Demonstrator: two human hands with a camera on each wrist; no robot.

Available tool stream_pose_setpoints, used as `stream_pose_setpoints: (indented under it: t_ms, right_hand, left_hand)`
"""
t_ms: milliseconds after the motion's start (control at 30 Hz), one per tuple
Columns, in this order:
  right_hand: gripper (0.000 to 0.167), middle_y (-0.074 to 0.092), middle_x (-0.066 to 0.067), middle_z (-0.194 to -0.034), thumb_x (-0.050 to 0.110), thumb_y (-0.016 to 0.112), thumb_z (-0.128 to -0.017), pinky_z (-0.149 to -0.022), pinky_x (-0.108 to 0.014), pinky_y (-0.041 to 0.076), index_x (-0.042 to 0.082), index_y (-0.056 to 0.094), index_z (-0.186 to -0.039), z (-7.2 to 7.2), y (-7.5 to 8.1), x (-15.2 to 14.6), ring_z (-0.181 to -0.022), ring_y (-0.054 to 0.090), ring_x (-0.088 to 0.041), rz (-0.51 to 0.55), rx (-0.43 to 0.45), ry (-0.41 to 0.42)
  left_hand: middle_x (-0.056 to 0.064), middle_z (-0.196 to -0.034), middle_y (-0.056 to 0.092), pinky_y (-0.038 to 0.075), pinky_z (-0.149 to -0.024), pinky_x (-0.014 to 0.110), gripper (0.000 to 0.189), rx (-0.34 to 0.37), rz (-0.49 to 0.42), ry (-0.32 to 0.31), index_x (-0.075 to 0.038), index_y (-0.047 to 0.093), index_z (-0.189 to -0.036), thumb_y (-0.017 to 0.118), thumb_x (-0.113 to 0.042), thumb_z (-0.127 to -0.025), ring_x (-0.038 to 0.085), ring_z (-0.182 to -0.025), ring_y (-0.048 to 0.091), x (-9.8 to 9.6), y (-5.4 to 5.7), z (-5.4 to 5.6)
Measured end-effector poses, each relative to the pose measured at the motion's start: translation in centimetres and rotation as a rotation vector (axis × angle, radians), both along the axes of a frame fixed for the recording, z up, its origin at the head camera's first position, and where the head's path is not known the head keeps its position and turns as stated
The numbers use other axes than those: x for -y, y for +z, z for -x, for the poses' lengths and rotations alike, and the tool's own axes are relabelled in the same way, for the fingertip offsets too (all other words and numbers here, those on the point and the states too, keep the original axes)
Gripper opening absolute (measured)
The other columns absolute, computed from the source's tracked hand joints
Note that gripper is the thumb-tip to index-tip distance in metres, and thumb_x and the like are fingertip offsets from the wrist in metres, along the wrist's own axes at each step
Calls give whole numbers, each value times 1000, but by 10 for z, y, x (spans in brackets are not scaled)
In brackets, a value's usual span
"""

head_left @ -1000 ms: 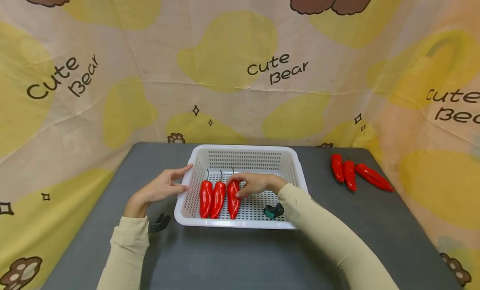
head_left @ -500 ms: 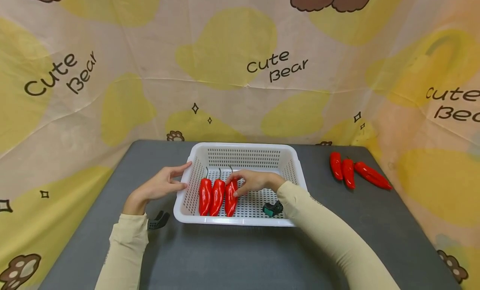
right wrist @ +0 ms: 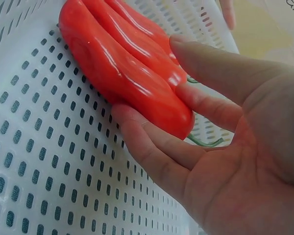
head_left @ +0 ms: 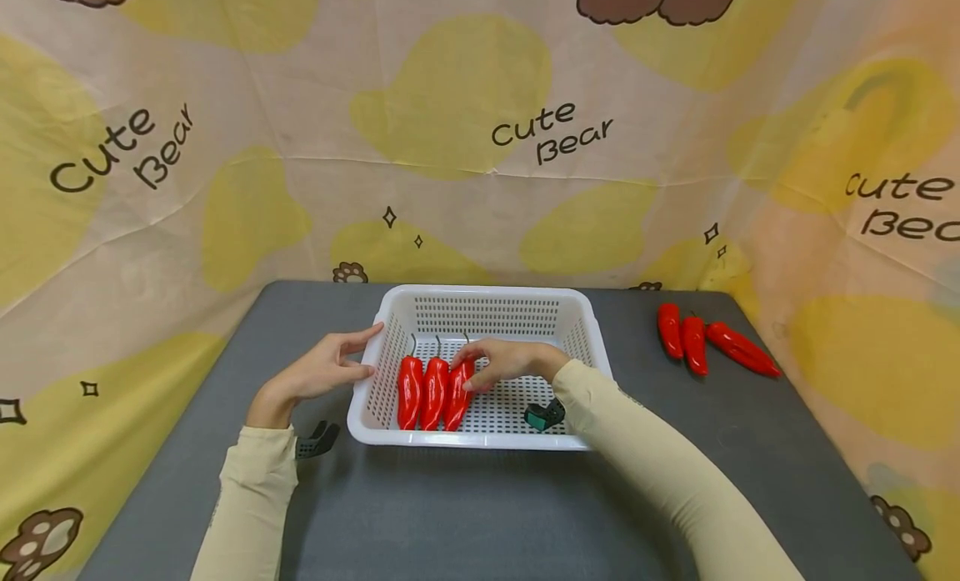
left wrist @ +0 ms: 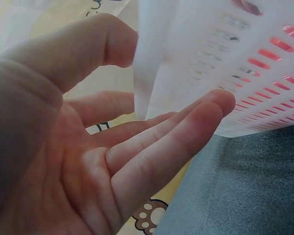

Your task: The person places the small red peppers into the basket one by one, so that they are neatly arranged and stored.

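Observation:
A white perforated plastic basket [head_left: 480, 440] stands on the grey table. Three glossy red chili peppers lie side by side in its left part, green stems toward the back. My right hand [head_left: 507, 360] reaches into the basket and holds the rightmost pepper [head_left: 457, 402] near its stem end. In the right wrist view, the fingers of that hand [right wrist: 235, 191] lie along this pepper's [right wrist: 137, 83] side, with the thumb over the peppers. My left hand [head_left: 318, 368] touches the basket's left rim; the left wrist view shows its extended fingers [left wrist: 152, 166] beneath the rim along the outer wall [left wrist: 225, 58].
Three more red peppers [head_left: 694, 346] lie on the table [head_left: 450, 514] at the back right. A dark strap device [head_left: 318, 440] sits at the left wrist, another [head_left: 546, 415] at the right. A printed cloth [head_left: 457, 89] hangs behind and at both sides.
The rightmost pepper in the basket has shifted left, closing the gap to its neighbour, and now tilts with its tip to the left. My right hand moved slightly with it; my left hand stayed at the rim.

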State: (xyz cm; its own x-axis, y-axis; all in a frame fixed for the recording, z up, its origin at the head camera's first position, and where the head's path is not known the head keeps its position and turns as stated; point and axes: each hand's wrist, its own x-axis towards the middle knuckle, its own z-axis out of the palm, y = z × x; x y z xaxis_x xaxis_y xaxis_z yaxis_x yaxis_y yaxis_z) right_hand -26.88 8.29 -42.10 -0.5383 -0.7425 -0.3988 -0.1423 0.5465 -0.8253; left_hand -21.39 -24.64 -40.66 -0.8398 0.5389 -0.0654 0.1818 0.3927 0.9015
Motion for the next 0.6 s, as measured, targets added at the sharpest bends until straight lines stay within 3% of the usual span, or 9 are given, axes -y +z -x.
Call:
stream_pose_setpoints:
  t_ms: [267,600]
  right_hand:
    - [48,53,-10,-137,18,73,-91,-94,-37,60,14,58,-137,0,3,0,-109,61,-20,-30,20,1]
    - [50,52,-8,-141,22,74,-90,-92,-36,59,19,58,-137,-3,5,-2,-116,57,-23,-49,2,-15]
  left_hand:
    - [38,-154,36,63,-83,35,77,8,-3,15,4,20,-158,62,-5,-94,23,-98,75,1,-3,-1]
    - [37,-154,37,63,-83,38,77,8,-1,11,3,21,-159,62,-5,-94,23,-98,75,0,-2,1]
